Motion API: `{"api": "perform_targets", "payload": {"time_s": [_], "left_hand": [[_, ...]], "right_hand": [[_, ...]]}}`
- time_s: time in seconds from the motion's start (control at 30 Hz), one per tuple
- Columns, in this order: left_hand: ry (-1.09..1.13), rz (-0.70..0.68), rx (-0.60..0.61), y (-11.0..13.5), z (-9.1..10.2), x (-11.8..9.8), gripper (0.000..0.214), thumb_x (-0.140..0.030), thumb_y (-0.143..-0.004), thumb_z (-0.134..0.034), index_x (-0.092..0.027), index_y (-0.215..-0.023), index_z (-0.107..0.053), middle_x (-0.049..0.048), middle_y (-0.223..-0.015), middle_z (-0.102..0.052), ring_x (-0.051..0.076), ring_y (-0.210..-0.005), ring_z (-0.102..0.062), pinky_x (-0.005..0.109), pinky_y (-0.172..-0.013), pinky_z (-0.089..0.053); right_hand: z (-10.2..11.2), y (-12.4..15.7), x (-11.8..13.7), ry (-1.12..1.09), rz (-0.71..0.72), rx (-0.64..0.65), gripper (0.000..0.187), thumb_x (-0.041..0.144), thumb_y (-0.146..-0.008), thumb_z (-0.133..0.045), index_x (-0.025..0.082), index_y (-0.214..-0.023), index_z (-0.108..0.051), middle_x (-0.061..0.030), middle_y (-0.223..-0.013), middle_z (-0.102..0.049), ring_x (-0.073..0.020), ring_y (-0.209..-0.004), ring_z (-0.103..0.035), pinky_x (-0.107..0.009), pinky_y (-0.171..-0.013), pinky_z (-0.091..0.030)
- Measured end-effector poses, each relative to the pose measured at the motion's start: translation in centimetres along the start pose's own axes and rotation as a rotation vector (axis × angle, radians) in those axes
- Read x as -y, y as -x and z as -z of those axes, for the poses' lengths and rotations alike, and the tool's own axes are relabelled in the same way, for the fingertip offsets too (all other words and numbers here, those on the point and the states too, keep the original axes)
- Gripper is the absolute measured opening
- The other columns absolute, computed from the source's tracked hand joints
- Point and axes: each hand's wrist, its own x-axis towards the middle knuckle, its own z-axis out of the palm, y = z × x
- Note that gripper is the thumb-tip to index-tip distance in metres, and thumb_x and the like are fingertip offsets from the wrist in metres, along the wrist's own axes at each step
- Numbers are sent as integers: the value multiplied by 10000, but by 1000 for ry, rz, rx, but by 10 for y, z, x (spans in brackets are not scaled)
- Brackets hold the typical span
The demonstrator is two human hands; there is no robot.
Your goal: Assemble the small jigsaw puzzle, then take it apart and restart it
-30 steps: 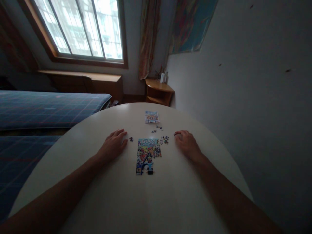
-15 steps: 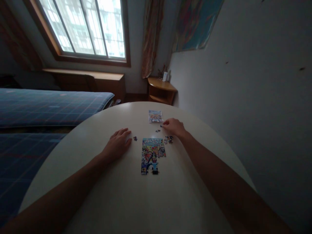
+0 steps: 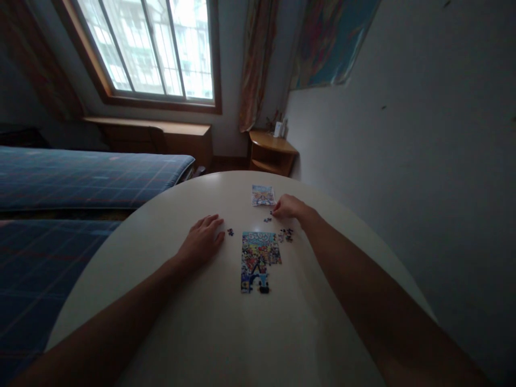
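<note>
A partly assembled jigsaw puzzle (image 3: 258, 252) lies on the white round table (image 3: 217, 333), its lower right part uneven and open. To its left, my left hand (image 3: 202, 236) rests on the tabletop, fingers spread and holding nothing, close to a loose puzzle piece (image 3: 230, 232). Beyond the puzzle on the right, my right hand (image 3: 289, 207) pinches a small dark puzzle piece (image 3: 271, 213) at its fingertips, low over the table. Another piece (image 3: 267, 220) lies just below those fingertips. A small pile of pieces (image 3: 287, 235) sits at the puzzle's upper right corner.
A small printed picture sheet (image 3: 263, 195) lies near the table's far edge. A bed with a plaid mattress (image 3: 92, 183) stands left of the table, and a white wall (image 3: 382, 177) runs along the right. Behind is a wooden corner shelf (image 3: 274, 142).
The whole view has shifted slightly, so the scene sits a little further right and lower. My right fingers have closed in around the small piece; my left hand stays in place.
</note>
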Motion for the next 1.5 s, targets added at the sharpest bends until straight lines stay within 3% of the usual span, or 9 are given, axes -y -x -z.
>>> {"api": "perform_targets", "payload": {"time_s": [0.17,0.6,0.7,0.8,0.9,1.07,1.23,1.33,1.5], "left_hand": [[-2,-3,2,0,0,-1,436,-343,-947,-417,-161,-1319,-553,117,-1467,-502,297,-1374,-431,468,-1149,-351],[-13,-12,-6,-1,-1,0,433,-326,-948,-431,-144,-1319,-561,125,-1454,-510,300,-1358,-444,455,-1151,-351],[1,-6,-16,-1,-2,0,414,-321,-943,-441,-162,-1303,-570,119,-1452,-515,303,-1358,-444,476,-1144,-360],[19,-13,-27,-1,-2,-2,405,-319,-933,-468,-170,-1294,-575,114,-1440,-528,307,-1350,-453,489,-1139,-368],[102,-110,-62,1,3,-10,431,-337,-917,-513,-185,-1319,-551,106,-1434,-532,301,-1350,-455,494,-1140,-373],[260,-542,46,12,15,-29,547,-340,-918,-562,-243,-1437,-419,77,-1532,-433,274,-1454,-318,504,-1168,-330],[292,-648,175,20,18,-40,605,-346,-888,-618,-270,-1450,-407,75,-1526,-447,283,-1427,-375,522,-1180,-294],[317,-661,204,20,18,-41,623,-329,-865,-648,-276,-1444,-426,68,-1481,-500,268,-1380,-442,477,-1162,-337],[328,-670,221,19,21,-43,653,-334,-849,-676,-282,-1450,-427,63,-1467,-510,262,-1345,-480,447,-1140,-371]], "right_hand": [[5,0,-1,-3,62,138,87,232,-741,-772,188,-807,-807,-54,-804,-772,-199,-785,-697,-254,-707,-489],[0,15,-8,-177,189,91,225,199,-771,-767,148,-990,-772,-65,-915,-779,-166,-800,-696,-236,-706,-489],[-1,31,-3,-224,222,94,142,208,-828,-714,155,-943,-780,-58,-898,-778,-162,-802,-696,-234,-709,-487],[-5,67,11,-268,269,76,162,272,-870,-684,170,-952,-779,-55,-883,-771,-153,-756,-679,-244,-677,-477],[-11,117,29,-426,390,71,123,248,-866,-683,188,-912,-779,-34,-818,-762,-146,-723,-665,-250,-671,-474],[-23,178,43,-603,448,108,107,198,-849,-680,210,-911,-767,-8,-840,-757,-133,-745,-667,-240,-700,-493],[-39,186,40,-565,534,81,140,139,-811,-677,217,-875,-774,-2,-823,-763,-137,-757,-671,-246,-748,-487],[-47,184,39,-497,601,51,165,107,-804,-661,218,-849,-775,2,-811,-762,-139,-766,-667,-253,-781,-471],[-52,186,41,-476,587,-9,140,101,-786,-673,201,-832,-759,-9,-798,-734,-138,-766,-646,-242,-752,-463]]}}
